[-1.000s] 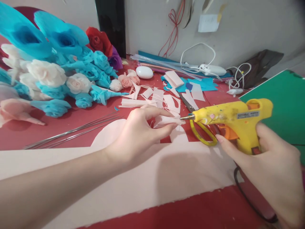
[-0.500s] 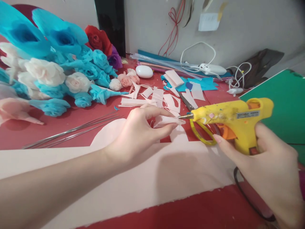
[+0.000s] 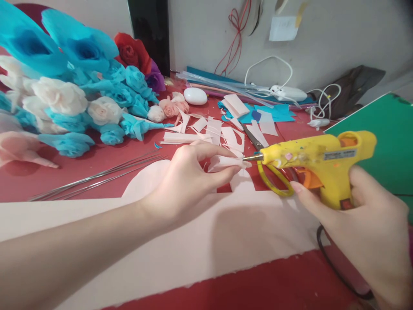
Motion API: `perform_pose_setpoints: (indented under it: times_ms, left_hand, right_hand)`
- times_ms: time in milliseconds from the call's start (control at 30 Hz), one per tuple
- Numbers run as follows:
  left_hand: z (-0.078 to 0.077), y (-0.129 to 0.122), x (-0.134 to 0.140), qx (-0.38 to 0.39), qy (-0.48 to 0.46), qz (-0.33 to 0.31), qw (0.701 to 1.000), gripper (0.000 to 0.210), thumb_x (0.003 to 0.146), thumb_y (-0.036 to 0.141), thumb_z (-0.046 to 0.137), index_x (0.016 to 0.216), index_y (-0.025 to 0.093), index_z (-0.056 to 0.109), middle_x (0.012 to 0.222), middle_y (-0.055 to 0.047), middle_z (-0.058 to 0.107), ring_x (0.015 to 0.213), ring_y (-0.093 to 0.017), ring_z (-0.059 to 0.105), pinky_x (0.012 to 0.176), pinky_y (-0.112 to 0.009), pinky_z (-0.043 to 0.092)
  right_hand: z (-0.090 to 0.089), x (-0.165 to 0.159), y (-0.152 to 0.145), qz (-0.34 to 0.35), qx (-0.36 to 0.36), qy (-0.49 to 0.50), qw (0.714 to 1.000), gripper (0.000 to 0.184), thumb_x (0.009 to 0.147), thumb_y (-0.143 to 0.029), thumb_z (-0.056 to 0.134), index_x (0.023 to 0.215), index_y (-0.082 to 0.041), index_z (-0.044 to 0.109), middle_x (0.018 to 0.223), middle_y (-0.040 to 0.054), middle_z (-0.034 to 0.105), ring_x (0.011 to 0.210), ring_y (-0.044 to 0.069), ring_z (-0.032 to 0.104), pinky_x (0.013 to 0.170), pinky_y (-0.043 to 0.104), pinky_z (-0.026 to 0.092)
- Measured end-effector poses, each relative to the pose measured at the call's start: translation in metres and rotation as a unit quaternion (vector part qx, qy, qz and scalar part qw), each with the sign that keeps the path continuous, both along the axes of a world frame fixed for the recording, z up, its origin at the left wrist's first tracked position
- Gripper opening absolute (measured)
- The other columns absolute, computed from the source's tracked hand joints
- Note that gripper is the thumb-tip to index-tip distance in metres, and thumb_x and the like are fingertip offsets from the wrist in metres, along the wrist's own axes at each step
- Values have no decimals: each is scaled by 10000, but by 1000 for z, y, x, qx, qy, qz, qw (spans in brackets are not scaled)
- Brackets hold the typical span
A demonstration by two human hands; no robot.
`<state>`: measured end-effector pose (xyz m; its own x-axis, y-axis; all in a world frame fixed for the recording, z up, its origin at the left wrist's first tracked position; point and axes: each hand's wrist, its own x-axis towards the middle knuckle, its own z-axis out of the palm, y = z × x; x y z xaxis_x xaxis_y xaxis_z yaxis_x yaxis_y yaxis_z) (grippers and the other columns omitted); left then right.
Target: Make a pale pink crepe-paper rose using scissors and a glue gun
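My left hand (image 3: 193,176) pinches a small rolled pale pink paper piece (image 3: 226,162) between thumb and forefinger, above the table. Wrapped round the handle of a yellow hot glue gun (image 3: 309,150) is my right hand (image 3: 361,219), its thumb below the orange trigger. The gun's metal nozzle meets the right end of the rolled paper or lies just in front of it. A pair of yellow-handled scissors (image 3: 274,185) lies behind and below the gun, partly covered by it. Under both hands spreads a large pale pink paper sheet (image 3: 155,254).
Blue, white and pink paper flowers (image 3: 119,99) crowd the left side. Thin metal wires (image 3: 97,174) lie before them. Paper scraps (image 3: 213,129) and a white oval case (image 3: 195,96) are behind my hands. A green board (image 3: 371,125) leans at right; the gun's black cord (image 3: 335,267) hangs below.
The glue gun and my right hand have shifted very slightly to the right. My left hand and the rolled paper have stayed almost still.
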<state>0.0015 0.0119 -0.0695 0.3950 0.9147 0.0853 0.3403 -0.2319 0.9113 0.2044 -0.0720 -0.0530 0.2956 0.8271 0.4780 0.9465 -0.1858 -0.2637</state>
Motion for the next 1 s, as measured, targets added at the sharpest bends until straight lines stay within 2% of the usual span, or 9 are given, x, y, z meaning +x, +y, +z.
perform_pose_setpoints:
  times_ms: [133, 233, 400, 533, 633, 733, 900, 1000]
  left_hand:
    - [0, 0, 0, 8, -10, -3, 1000, 76, 749, 232, 601, 772, 210, 670, 804, 34, 669, 764, -131, 591, 650, -197, 432]
    - [0, 0, 0, 0, -8, -7, 1000, 99, 763, 255, 586, 793, 218, 673, 836, 25, 671, 787, -144, 591, 668, -213, 438]
    - [0, 1, 0, 2, -7, -3, 1000, 90, 755, 245, 596, 789, 211, 672, 827, 24, 676, 790, -150, 591, 667, -219, 438]
    - [1, 1, 1, -1, -2, -4, 1000, 100, 752, 249, 603, 804, 205, 676, 819, 26, 675, 777, -141, 590, 652, -208, 436]
    - [1, 2, 1, -2, 1, -6, 1000, 97, 748, 241, 608, 799, 200, 680, 833, 26, 673, 775, -136, 589, 655, -201, 437]
    - [0, 2, 0, 4, -2, -5, 1000, 89, 743, 230, 614, 791, 202, 684, 824, 34, 673, 769, -128, 589, 657, -192, 435]
    - [1, 1, -1, 2, -5, -3, 1000, 108, 743, 232, 613, 813, 205, 690, 814, 27, 679, 764, -136, 592, 644, -198, 435]
    - [0, 1, 0, 9, -9, -4, 1000, 96, 740, 218, 613, 796, 207, 690, 809, 32, 681, 758, -132, 591, 635, -195, 432]
  right_hand:
    - [1, 0, 2, -3, -4, -15, 1000, 357, 593, -439, 656, 564, -206, 387, 437, -66, 459, 329, 76, 366, 314, 183, 298]
    - [1, 0, 1, -28, -7, 1, 1000, 345, 585, -416, 679, 570, -207, 404, 422, -74, 457, 334, 79, 380, 326, 178, 329]
    - [-1, -1, 1, 0, 2, -7, 1000, 357, 594, -432, 656, 564, -204, 384, 443, -66, 464, 337, 77, 363, 335, 189, 322]
    - [-1, -1, 2, -18, -8, 4, 1000, 339, 587, -417, 669, 572, -203, 406, 448, -64, 489, 349, 85, 408, 358, 193, 350]
    - [-1, -1, 2, -14, -7, 1, 1000, 347, 588, -440, 666, 577, -205, 410, 443, -69, 470, 339, 77, 368, 364, 196, 358]
    - [0, 0, 1, -2, -9, -1, 1000, 353, 595, -458, 653, 574, -206, 407, 444, -65, 454, 339, 75, 353, 330, 184, 317]
    - [1, 3, -1, -31, -14, -2, 999, 354, 587, -415, 683, 576, -203, 400, 432, -73, 443, 336, 69, 358, 347, 178, 337]
    - [0, 2, 0, -10, -6, -8, 1000, 355, 596, -429, 672, 571, -202, 400, 433, -69, 432, 339, 71, 354, 345, 184, 331]
